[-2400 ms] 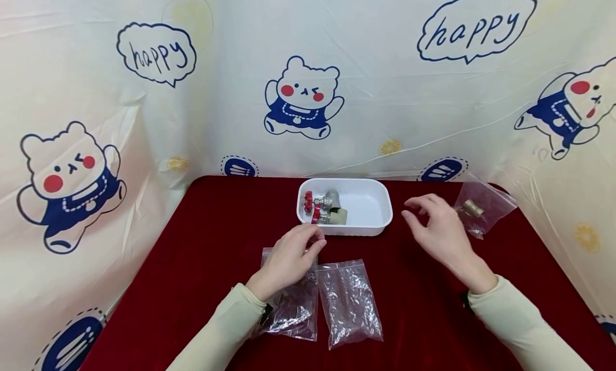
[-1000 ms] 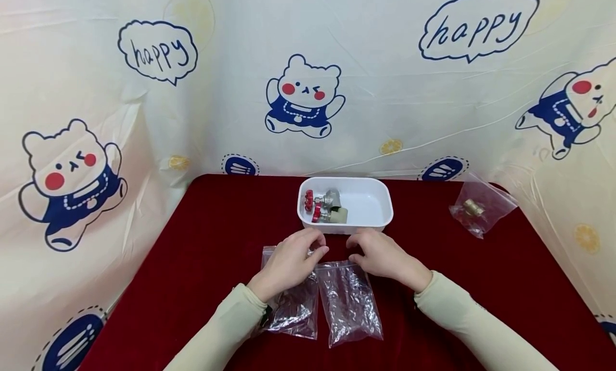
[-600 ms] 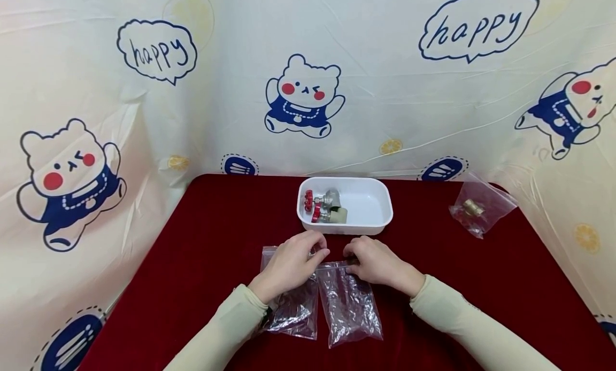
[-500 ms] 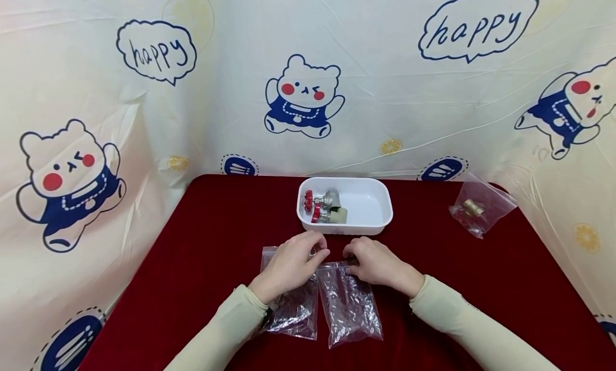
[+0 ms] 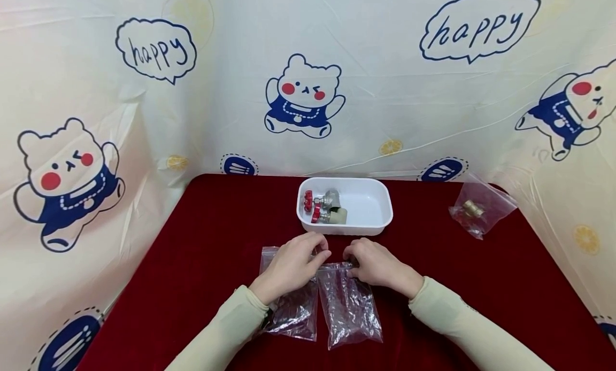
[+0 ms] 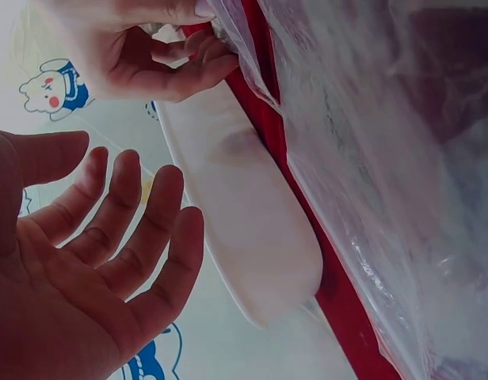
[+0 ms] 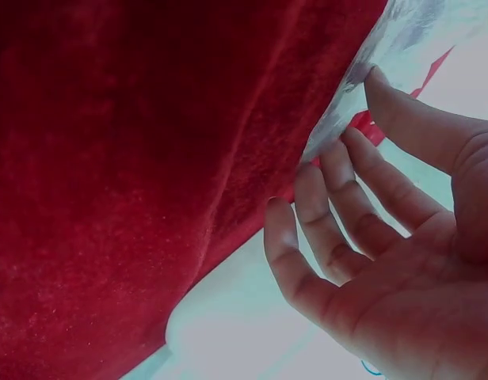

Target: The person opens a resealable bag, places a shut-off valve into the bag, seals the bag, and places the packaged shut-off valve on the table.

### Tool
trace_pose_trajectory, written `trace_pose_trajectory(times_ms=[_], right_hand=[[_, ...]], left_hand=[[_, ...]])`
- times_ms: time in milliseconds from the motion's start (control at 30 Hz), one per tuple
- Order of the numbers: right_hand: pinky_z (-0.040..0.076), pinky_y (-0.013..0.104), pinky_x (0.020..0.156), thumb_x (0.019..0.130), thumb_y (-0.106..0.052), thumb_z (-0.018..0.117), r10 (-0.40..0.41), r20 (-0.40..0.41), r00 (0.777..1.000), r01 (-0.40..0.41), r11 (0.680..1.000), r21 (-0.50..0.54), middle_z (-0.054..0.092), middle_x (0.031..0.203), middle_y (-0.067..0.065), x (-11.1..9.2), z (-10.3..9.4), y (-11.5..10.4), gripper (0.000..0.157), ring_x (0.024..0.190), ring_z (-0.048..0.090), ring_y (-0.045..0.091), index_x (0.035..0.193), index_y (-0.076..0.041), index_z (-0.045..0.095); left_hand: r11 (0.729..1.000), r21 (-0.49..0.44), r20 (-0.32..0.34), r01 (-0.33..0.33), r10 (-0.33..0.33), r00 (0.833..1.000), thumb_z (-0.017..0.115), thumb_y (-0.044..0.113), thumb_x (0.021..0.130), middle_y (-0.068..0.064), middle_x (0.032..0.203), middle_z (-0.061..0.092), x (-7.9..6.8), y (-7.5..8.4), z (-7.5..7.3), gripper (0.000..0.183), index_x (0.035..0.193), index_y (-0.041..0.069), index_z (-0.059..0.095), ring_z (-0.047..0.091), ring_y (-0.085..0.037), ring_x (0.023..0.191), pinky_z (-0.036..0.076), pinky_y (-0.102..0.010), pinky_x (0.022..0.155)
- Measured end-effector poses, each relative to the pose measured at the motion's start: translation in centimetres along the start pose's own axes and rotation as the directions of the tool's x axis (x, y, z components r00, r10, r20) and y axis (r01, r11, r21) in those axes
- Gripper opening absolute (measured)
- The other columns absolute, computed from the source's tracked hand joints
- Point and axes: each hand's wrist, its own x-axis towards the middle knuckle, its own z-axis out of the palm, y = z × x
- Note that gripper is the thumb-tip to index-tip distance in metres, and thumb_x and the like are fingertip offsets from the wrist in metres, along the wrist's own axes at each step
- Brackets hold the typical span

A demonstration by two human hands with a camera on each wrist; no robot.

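Observation:
In the head view my left hand (image 5: 292, 265) rests over the upper part of a clear zip bag (image 5: 294, 320), hiding some of it. Its fingers are loosely bent; the left wrist view shows nothing in the palm. To the right my right hand (image 5: 375, 263) rests at the top edge of a second zip bag (image 5: 350, 312). In the right wrist view its thumb and fingertips reach that bag's edge, fingers relaxed and spread. Beyond both hands stands a white tray (image 5: 372, 231) with two red-handled valves (image 5: 331, 199) (image 5: 337, 216) at its left end.
A third zip bag (image 5: 495, 202) with a brass fitting (image 5: 473, 208) lies at the far right of the red-covered table (image 5: 216, 226). A printed cloth (image 5: 308, 29) hangs around the table's back and sides.
My right hand has come from beside the brass-fitting bag leftward to the top of the second bag, then stays there. My left hand has hardly moved. The tray and bags stay in place.

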Motion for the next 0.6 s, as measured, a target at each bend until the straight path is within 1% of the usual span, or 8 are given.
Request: trace_pose_trajectory(times_ms=[167,333,500,600], right_hand=[[0.048,0.033,0.065,0.078,-0.008,0.092,0.003,0.0,1.0,-0.003,1.0,0.029,0.062,0.079,-0.001,0.05,-0.04,0.04,0.022,0.074,0.054,0.015,0.091,-0.008,0.075],[0.047,0.03,0.061,0.077,-0.005,0.091,0.009,0.003,1.0,-0.009,0.998,0.056,0.059,0.074,-0.003,0.04,-0.09,0.14,0.021,0.07,0.052,0.012,0.087,-0.009,0.074],[0.047,0.03,0.062,0.076,-0.006,0.091,0.001,-0.009,1.0,-0.001,0.999,0.049,0.06,0.073,-0.003,0.01,-0.13,0.09,0.021,0.069,0.052,0.012,0.084,-0.011,0.073],[0.047,0.031,0.063,0.079,-0.007,0.091,0.006,-0.011,1.0,-0.005,0.999,0.048,0.06,0.076,-0.003,-0.04,-0.07,0.08,0.02,0.071,0.052,0.012,0.082,-0.012,0.071]], left_hand=[[1.0,-0.003,-0.007,-0.005,0.005,1.0,0.07,0.026,0.103,0.013,0.09,0.059,0.01,0.06,-0.01,0.007,0.098,0.024,0.065,0.055,-0.008,0.076,0.049,-0.03,0.068],[1.0,-0.005,-0.004,-0.005,0.005,1.0,0.071,0.026,0.103,0.013,0.089,0.058,-0.03,0.0,0.09,0.008,0.098,0.025,0.065,0.055,-0.008,0.076,0.049,-0.03,0.067],[1.0,-0.007,-0.004,-0.011,0.011,1.0,0.071,0.026,0.103,0.013,0.088,0.058,-0.02,0.0,0.11,0.008,0.098,0.025,0.065,0.055,-0.008,0.075,0.049,-0.03,0.067],[1.0,-0.01,-0.001,-0.009,0.009,1.0,0.071,0.026,0.103,0.013,0.088,0.058,0.0,0.04,0.07,0.008,0.098,0.025,0.065,0.055,-0.008,0.075,0.049,-0.029,0.066]])
